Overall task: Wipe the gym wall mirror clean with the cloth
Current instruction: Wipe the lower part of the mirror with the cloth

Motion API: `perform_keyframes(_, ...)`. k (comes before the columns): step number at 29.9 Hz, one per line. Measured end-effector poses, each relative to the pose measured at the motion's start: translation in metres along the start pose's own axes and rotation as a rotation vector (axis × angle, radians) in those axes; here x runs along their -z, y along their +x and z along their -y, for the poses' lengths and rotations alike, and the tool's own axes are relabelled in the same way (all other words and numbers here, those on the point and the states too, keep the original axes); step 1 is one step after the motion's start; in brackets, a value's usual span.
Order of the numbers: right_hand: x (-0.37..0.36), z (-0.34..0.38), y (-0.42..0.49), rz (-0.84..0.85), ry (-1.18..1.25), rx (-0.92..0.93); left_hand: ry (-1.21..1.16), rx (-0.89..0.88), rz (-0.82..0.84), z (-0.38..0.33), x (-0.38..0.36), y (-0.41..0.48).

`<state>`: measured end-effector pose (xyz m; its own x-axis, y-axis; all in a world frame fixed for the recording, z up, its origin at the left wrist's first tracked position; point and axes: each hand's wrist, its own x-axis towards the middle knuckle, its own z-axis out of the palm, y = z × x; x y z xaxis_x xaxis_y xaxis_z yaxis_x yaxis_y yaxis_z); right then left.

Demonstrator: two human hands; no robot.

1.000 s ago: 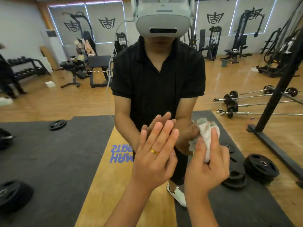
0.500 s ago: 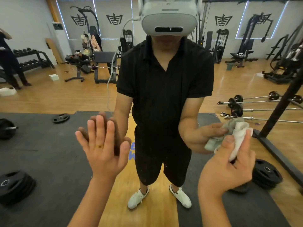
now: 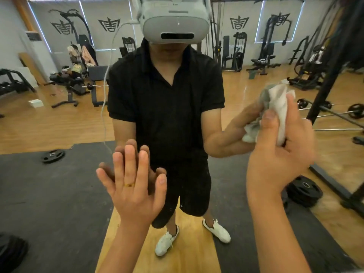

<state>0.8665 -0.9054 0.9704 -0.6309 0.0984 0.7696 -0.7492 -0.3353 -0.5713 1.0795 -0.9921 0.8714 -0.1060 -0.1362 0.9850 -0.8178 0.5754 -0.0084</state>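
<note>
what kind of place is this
A gym, seen in a wall mirror: weight plates on black mats, barbells on the wood floor, and cable machines along the back wall.

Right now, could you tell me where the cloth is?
The cloth is bunched in the right hand, pressed to the mirror at upper right in the head view.

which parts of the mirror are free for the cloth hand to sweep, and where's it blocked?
Free glass: the stretch of mirror between the left hand and the right hand, and everything above the left hand. Also free: left of the left hand. Blocked: low centre-left, where the left hand lies flat on the glass. The cloth is at upper right.
</note>
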Motion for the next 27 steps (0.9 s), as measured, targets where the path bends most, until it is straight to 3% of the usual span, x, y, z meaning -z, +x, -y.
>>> perform_keyframes(3, 0.002, 0.009, -0.015, 0.036, 0.061, -0.061, -0.020, -0.009, 0.001, -0.001, 0.001, -0.001)
perform_keyframes(9, 0.012, 0.004, -0.117, 0.206, -0.048, -0.075, -0.043, -0.029, 0.025, 0.005, 0.002, -0.003)
perform_keyframes(16, -0.017, 0.038, -0.011, 0.064, 0.005, -0.001, -0.049, 0.002, 0.032, 0.004, 0.002, -0.003)
perform_keyframes(23, 0.007, 0.018, -0.105, 0.303, -0.052, 0.034, -0.029, -0.004, 0.028, 0.002, 0.003, -0.001)
perform_keyframes(27, -0.003, 0.023, -0.071, 0.249, -0.059, 0.175, -0.010, -0.002, 0.022, 0.002, 0.002, -0.001)
